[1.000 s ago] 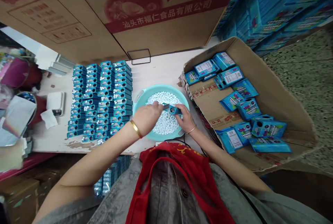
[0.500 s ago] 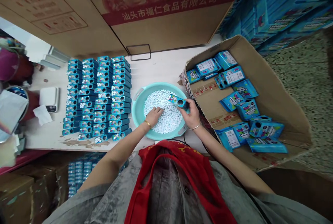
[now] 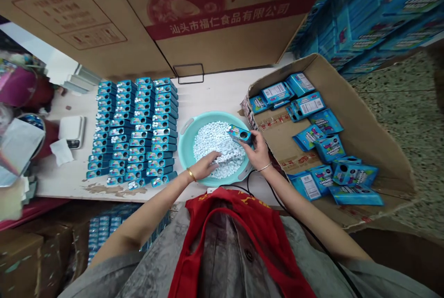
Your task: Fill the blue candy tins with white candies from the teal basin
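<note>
My right hand (image 3: 258, 150) is closed around one end of a small blue candy box (image 3: 240, 134) with a dark round hole in its side. The box is tilted above the right part of a turquoise basin (image 3: 186, 143). White candies (image 3: 211, 136) fill much of the basin. My left hand (image 3: 207, 165), over the basin's near left part, is closed on what looks like a small scoop (image 3: 224, 161). White pieces are heaped on it, just below the box. Its handle is mostly hidden by my fingers.
Rows of blue boxes (image 3: 138, 136) stand left of the basin, with a white scale (image 3: 72, 127) beyond. An open carton (image 3: 374, 136) with several blue boxes is at the right. Large cartons (image 3: 208, 53) wall off the back. A black cable (image 3: 294, 215) runs along my right arm.
My left hand has come up out of the candies with a heaped scoop, towards the box. My right hand still holds the box, slightly turned. The whole view has shifted a little.
</note>
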